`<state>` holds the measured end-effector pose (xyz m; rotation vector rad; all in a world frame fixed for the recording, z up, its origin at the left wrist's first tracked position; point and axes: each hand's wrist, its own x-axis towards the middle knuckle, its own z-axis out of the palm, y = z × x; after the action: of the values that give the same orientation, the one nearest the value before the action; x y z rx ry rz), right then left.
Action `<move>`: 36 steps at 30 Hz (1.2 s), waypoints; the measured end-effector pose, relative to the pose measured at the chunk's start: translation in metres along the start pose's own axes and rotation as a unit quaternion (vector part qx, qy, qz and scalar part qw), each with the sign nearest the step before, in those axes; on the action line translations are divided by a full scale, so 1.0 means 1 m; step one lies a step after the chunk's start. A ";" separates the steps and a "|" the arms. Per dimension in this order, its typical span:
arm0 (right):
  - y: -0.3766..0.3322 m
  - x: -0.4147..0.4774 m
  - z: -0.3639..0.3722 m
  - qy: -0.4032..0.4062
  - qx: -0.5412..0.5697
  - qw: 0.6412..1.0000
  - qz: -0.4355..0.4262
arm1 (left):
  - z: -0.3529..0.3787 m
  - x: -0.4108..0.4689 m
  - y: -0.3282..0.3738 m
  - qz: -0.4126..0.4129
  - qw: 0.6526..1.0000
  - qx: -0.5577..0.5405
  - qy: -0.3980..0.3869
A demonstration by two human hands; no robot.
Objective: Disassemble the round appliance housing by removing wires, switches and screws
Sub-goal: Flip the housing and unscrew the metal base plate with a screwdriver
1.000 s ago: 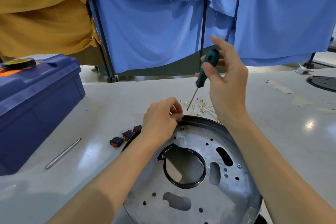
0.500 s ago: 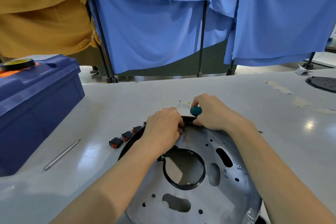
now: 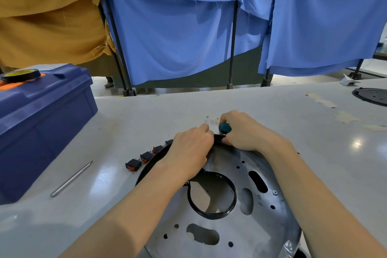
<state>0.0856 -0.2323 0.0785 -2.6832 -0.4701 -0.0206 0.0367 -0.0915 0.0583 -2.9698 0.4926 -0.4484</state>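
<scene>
The round housing [image 3: 247, 230], a grey metal plate with holes and a black rim, lies on the table in front of me. My left hand [image 3: 191, 151] grips its far rim, fingers curled over the edge. Right beside it, my right hand [image 3: 244, 132] is closed around a teal-handled screwdriver [image 3: 225, 128], whose shaft is hidden behind the rim. Three black-and-red switches [image 3: 146, 157] sit in a row left of the housing. A few small brass screws [image 3: 214, 119] lie just beyond my hands.
A blue toolbox [image 3: 41, 123] with a tape roll [image 3: 21, 74] on top stands at the left. A loose metal bit [image 3: 71, 179] lies in front of it. Another black round part [image 3: 372, 96] rests far right. Blue and ochre cloths hang behind the table.
My right hand came down from the raised position, bringing the screwdriver to the housing's far rim beside my left hand. My left hand stayed on the rim.
</scene>
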 end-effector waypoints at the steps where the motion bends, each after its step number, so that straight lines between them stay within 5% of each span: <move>1: 0.000 0.000 0.000 -0.001 0.000 1.000 0.000 | 0.000 0.000 0.000 -0.001 1.000 0.000 -0.001; 21: -0.003 -0.001 -0.001 -0.006 0.000 1.000 0.003 | 0.004 0.001 0.003 0.027 0.998 0.050 0.006; 36: -0.003 -0.002 -0.002 -0.011 0.000 1.000 0.004 | -0.008 -0.004 0.010 0.055 0.993 0.080 -0.062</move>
<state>0.0823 -0.2311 0.0810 -2.6880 -0.4670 0.0114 0.0276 -0.1002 0.0638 -2.7789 0.5744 -0.2760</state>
